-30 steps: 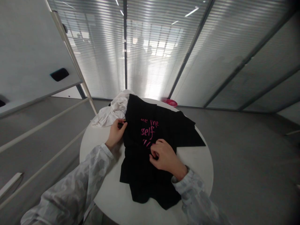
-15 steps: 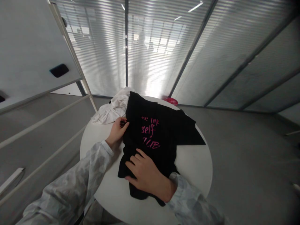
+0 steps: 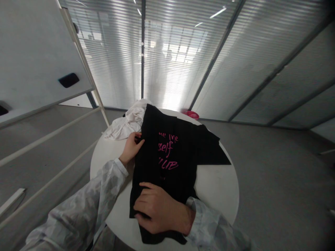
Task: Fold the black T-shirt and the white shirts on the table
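A black T-shirt (image 3: 180, 146) with pink lettering lies spread on a round white table (image 3: 217, 188). My left hand (image 3: 132, 146) pinches the shirt's left edge near the top, fingers closed on the fabric. My right hand (image 3: 159, 211) rests on the shirt's lower left part near the table's front, fingers curled and gripping the hem. One sleeve sticks out to the right.
A crumpled white garment (image 3: 125, 123) lies at the table's back left, touching the black shirt. A pink basket (image 3: 191, 114) stands on the floor behind the table. A white board on a frame (image 3: 39, 62) leans at the left. Glass walls with blinds stand behind.
My right hand has slid from the shirt's middle down to its lower left hem and closed on it, uncovering the bottom line of lettering. My left hand has stayed put.
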`<state>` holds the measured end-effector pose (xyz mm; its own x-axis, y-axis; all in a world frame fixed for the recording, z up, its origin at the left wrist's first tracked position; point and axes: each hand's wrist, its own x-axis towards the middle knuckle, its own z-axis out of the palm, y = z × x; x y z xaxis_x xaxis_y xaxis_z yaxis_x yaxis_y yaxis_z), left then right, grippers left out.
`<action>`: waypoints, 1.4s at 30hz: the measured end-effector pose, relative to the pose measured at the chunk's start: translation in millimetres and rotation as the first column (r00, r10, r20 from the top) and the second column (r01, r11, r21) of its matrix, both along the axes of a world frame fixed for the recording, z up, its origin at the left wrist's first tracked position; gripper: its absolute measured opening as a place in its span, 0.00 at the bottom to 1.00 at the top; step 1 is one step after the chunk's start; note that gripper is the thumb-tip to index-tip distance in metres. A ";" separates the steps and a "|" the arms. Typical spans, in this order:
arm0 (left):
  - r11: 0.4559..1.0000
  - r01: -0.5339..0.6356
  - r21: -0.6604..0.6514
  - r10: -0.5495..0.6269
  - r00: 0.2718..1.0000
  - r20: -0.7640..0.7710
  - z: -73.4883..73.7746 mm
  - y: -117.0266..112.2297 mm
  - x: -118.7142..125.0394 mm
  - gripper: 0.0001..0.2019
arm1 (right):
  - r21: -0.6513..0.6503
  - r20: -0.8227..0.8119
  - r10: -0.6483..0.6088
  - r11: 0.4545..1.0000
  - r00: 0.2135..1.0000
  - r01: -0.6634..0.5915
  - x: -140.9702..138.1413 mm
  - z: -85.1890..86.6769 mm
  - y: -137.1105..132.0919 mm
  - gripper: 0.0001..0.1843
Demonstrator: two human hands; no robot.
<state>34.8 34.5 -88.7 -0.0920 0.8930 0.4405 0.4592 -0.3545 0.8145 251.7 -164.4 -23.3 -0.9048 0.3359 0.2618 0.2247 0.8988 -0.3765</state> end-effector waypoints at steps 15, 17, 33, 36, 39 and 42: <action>0.996 -0.072 -0.045 0.073 0.997 0.011 3.1 0.8 1.1 0.16 | 0.020 0.107 -0.626 0.778 0.773 0.628 35.3 14.8 67.3 0.19; 0.997 -0.069 -0.040 0.070 0.998 0.008 1.4 2.0 0.1 0.16 | 0.034 0.103 -0.637 0.770 0.764 0.638 33.4 3.0 68.0 0.15; 0.999 -0.020 0.033 0.022 0.999 -0.040 -3.9 4.5 -3.4 0.15 | -0.155 -0.026 -0.782 0.619 0.623 0.770 136.5 28.2 133.5 0.11; 0.999 -0.009 0.039 0.011 0.999 -0.048 -4.0 4.6 -3.9 0.15 | -0.009 -0.133 -0.983 0.127 0.125 0.992 192.2 10.6 175.7 0.18; 0.999 -0.021 0.023 0.022 0.999 -0.045 -3.0 4.0 -2.9 0.16 | 0.056 -0.077 -0.974 -0.216 -0.211 0.975 234.7 -11.7 202.5 0.38; 1.000 -0.027 0.009 0.028 0.999 -0.034 -2.1 3.9 -1.4 0.16 | 0.088 -0.045 -0.952 -0.305 -0.302 0.948 253.4 -30.8 212.9 0.44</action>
<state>33.4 38.4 -90.8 -0.1014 0.8864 0.4517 0.4962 -0.3484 0.7952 505.1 48.6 -54.1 0.5661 0.7551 0.3306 0.8212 -0.4819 -0.3055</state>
